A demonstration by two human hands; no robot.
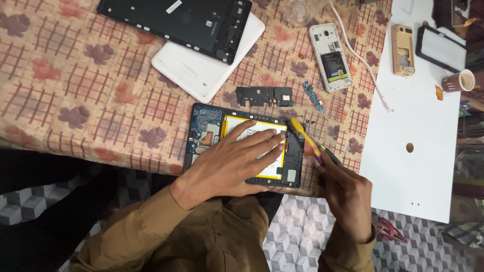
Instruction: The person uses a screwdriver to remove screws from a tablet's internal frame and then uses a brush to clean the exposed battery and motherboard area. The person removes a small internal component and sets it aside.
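Grasped in the right hand (348, 194) is a thin tool with a yellow tip (306, 140); the fingers are closed round its dark lower shaft, and the yellow end slants up and away from the hand to the right edge of the opened tablet (245, 146). Whether the tip touches the tablet frame cannot be told, as the tool is blurred.

Just left of that grip, the left hand (232, 163) lies flat and unclenched, palm down, on the tablet. Its fingers (262, 136) are spread and extended, pressing on the yellow-edged battery (242, 128) at the centre of the device. Nothing is held in this hand. Both brown sleeves (151, 231) enter from the lower edge of the view.

The tablet rests with its back removed at the near edge of a patterned tablecloth (75, 90), with a blue circuit board (204, 126) exposed at the end left of the left hand.

Beyond the fingertips lie a black plastic bracket (263, 95) and, just right of it, a small blue board strip (314, 97). Farther out, a black tablet frame (176, 22) lies partly on a white back cover (201, 68).

Up and right of the grip lies an opened white phone (330, 57), beside a white cable (363, 60). Well to the right, a white board (413, 126) carries a gold phone frame (403, 49), a black screen bezel (439, 48) and a paper cup (459, 80)
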